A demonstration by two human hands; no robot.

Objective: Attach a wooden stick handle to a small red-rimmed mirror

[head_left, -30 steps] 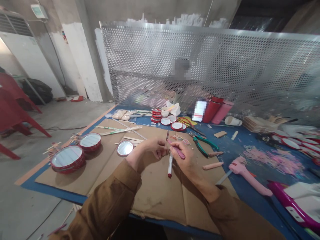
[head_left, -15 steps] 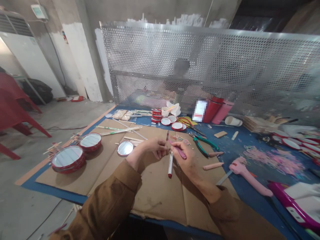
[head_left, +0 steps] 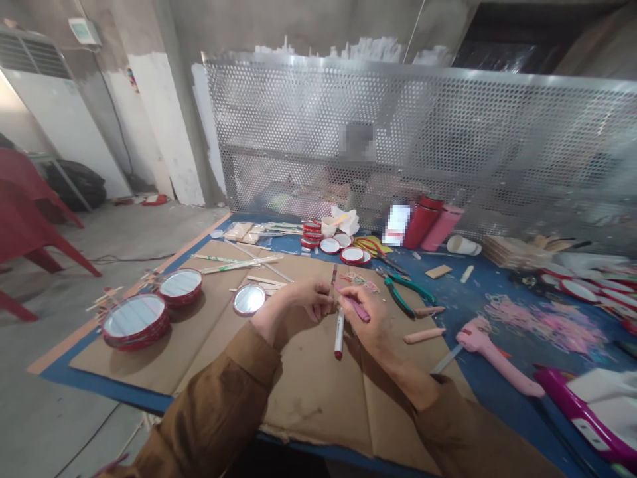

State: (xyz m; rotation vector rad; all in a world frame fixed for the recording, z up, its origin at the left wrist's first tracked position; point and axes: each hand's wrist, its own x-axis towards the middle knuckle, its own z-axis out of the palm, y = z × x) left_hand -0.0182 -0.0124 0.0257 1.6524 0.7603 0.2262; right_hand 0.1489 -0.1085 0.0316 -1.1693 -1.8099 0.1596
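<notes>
The left hand and right hand are close together over the cardboard. The right pinches a pink stick. A white marker pokes down below them. Round red mirrors lie to the left.

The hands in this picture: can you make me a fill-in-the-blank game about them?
1. The right hand pinches a thin stick that is ____.
2. The white marker below the left hand has a ____ cap.
3. The round mirror lies to the ____ of both hands.
4. The pliers have ____ handles.

Missing words: pink, red, left, green.
</notes>
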